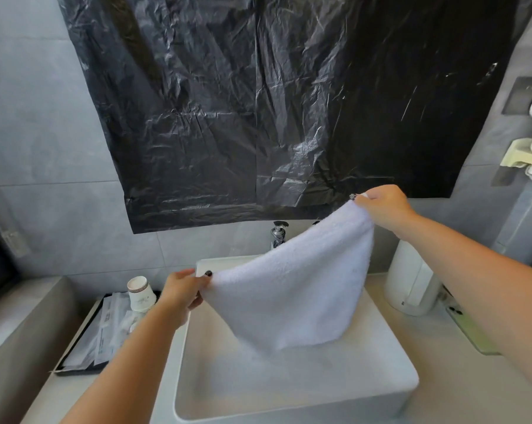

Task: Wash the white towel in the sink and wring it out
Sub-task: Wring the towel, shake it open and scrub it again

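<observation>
A white towel hangs spread out above the white rectangular sink. My left hand pinches its lower left corner over the sink's left rim. My right hand holds the opposite corner higher up, at the right, in front of the wall. The towel slopes up from left to right and its bottom point dangles inside the basin. A chrome faucet stands behind the sink, partly hidden by the towel. No water is seen running.
A black tray with packets and stacked paper cups sits left of the sink. A white kettle stands on the right counter. Black plastic sheeting covers the wall above. A wall holder is at far right.
</observation>
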The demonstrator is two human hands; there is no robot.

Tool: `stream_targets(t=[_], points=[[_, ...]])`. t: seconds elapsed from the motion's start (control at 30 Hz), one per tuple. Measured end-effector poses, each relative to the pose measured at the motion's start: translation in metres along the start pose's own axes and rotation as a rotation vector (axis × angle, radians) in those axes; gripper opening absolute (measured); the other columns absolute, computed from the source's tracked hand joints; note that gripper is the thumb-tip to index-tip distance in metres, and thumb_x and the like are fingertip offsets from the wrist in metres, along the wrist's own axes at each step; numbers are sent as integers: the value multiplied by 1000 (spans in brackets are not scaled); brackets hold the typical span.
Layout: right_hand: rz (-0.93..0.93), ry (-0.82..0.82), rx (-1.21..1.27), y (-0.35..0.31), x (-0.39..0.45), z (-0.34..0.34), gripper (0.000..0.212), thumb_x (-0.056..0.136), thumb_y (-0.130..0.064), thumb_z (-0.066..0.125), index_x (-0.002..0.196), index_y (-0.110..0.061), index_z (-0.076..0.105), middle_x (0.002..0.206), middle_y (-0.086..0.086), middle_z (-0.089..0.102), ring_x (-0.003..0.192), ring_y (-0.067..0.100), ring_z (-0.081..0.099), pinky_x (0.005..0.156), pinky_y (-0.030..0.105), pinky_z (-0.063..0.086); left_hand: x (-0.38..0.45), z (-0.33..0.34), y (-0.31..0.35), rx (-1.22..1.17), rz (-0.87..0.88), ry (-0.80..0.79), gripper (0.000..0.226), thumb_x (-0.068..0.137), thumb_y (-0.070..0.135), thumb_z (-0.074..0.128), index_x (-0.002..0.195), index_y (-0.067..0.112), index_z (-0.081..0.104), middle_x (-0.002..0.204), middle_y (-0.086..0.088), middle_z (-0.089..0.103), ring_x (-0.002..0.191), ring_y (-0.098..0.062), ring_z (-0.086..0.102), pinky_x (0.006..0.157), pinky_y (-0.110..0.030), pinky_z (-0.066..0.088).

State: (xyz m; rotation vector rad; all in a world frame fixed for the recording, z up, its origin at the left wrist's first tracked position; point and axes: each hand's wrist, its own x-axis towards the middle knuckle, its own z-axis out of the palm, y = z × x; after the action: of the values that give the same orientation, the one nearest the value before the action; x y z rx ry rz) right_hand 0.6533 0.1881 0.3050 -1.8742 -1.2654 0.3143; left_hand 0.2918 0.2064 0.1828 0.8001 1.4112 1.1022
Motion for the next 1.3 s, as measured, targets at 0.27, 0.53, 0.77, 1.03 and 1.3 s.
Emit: stream_targets(t=[0.27,0.53,0.77,1.03,1.3], points=[[15,-90,263,18,-2,-24,13,87,-17,72,93,-6,70,100,13,68,96,28,64,86,40,51,-22,3,67,559,508,-28,48,71,16,89,115,13,72,101,-4,71,86,-14,65,88,-35,54],[-71,30,-41,30,-4,-34,26,86,-24,73,100,-2,67,100,12,66,95,31,62,84,43,54,-34,4,90,802,854,180,12,75,25,86,82,19,79,73,7,69,73,-5,61,61,-15,42],[51,57,124,42,3,-11,21,85,-28,74,92,-9,67,95,9,67,91,28,63,85,44,57,-6,6,92,903,778,136,21,80,28,81,89,12,71,99,-3,62,98,-22,57,76,-32,45],[239,140,511,40,14,4,21,79,-27,80,86,-24,61,89,-4,62,92,21,61,72,30,50,5,21,77,506,645,73,22,90,28,70,87,11,57,88,-13,66,81,-30,62,75,-50,56],[210,-204,615,96,-47,-9,11,80,-7,75,86,2,70,92,17,74,93,32,71,91,43,55,-14,-13,16,283,430,-138,18,94,19,66,86,6,58,67,-1,63,67,-17,57,66,-33,51]])
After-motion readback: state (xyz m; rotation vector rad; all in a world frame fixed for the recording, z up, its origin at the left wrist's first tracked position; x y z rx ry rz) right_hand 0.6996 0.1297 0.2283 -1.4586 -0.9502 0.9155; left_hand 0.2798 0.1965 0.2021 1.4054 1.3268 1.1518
